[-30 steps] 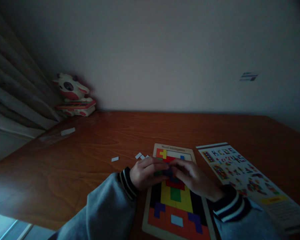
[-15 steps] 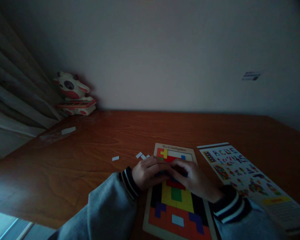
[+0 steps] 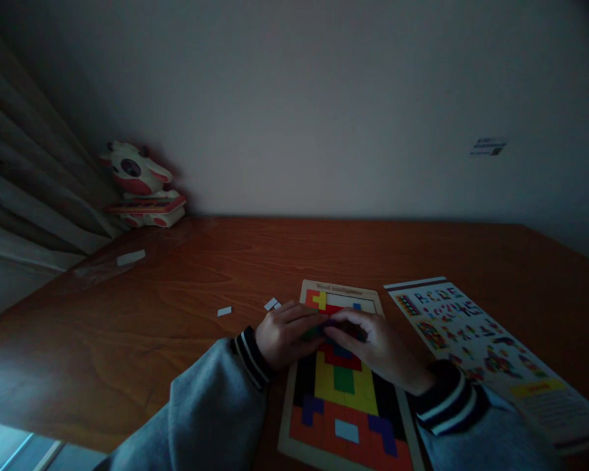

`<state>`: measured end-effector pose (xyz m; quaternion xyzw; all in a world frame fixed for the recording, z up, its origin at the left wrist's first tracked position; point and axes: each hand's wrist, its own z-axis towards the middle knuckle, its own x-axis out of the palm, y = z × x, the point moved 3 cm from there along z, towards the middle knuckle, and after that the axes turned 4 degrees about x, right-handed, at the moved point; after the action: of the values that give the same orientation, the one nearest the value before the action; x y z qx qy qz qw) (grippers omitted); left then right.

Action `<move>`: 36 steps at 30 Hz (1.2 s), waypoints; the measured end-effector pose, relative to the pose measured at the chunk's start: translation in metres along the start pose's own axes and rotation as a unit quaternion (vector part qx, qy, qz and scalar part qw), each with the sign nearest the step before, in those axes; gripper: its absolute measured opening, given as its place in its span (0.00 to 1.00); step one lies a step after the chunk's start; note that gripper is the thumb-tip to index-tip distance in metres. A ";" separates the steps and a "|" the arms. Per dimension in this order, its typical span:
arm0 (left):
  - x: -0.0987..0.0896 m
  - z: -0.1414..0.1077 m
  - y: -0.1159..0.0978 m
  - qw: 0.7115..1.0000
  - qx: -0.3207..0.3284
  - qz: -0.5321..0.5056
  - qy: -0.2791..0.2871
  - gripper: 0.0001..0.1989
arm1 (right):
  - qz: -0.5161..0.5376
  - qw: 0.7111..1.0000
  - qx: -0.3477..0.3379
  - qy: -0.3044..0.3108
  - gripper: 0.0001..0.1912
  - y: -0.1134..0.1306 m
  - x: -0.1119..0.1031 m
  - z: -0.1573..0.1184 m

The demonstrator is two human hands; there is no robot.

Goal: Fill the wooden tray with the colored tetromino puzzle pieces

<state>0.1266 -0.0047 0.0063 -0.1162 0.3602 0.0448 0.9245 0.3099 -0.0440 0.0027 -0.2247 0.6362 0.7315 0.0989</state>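
Note:
A wooden puzzle board [image 3: 343, 389] with red, yellow, blue, green and orange pieces lies on the table. Over its upper left part rests my left hand [image 3: 290, 332], fingers together and pointing right, near a green piece. My right hand [image 3: 370, 340] comes in from the right, thumb and index finger pinched on a small dark piece [image 3: 326, 325] at the tips of the left fingers. Part of the board's upper middle is hidden beneath both hands. What the left fingers hold, if anything, cannot be made out.
Small white tiles [image 3: 224, 311] lie left of the board. On its right is a printed pattern sheet [image 3: 476, 333]. A cow-shaped toy [image 3: 144, 186] stands at the back left by a curtain [image 3: 24, 176]. The wall [image 3: 324, 118] rises behind the table [image 3: 177, 340].
My right thumb and fingertips have lifted slightly and drawn apart from the left hand, and a dark piece now shows between them. The view has shifted slightly.

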 end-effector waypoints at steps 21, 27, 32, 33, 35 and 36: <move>0.010 -0.007 0.010 0.996 -0.075 -0.021 0.042 0.17 | -0.180 0.971 -0.034 -0.153 0.11 -0.043 -0.036 0.013; 0.009 -0.005 0.009 0.995 -0.089 -0.020 0.051 0.16 | -0.252 0.955 -0.076 -0.138 0.12 -0.044 -0.035 0.015; 0.008 -0.004 0.008 0.996 -0.080 -0.020 0.046 0.16 | -0.314 0.936 -0.096 -0.124 0.15 -0.039 -0.033 0.012; 0.008 -0.004 0.008 0.995 -0.079 -0.020 0.048 0.17 | -0.324 0.933 -0.103 -0.122 0.16 -0.039 -0.033 0.012; 0.009 -0.005 0.009 0.995 -0.080 -0.021 0.052 0.17 | -0.342 0.925 -0.119 -0.117 0.17 -0.038 -0.033 0.011; 0.009 -0.005 0.009 0.995 -0.080 -0.022 0.053 0.17 | -0.349 0.922 -0.126 -0.114 0.17 -0.038 -0.033 0.011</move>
<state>0.1282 0.0027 -0.0051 -0.1999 0.4011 0.0471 0.8927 0.3530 -0.0224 -0.0154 -0.3581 0.4046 0.7452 0.3907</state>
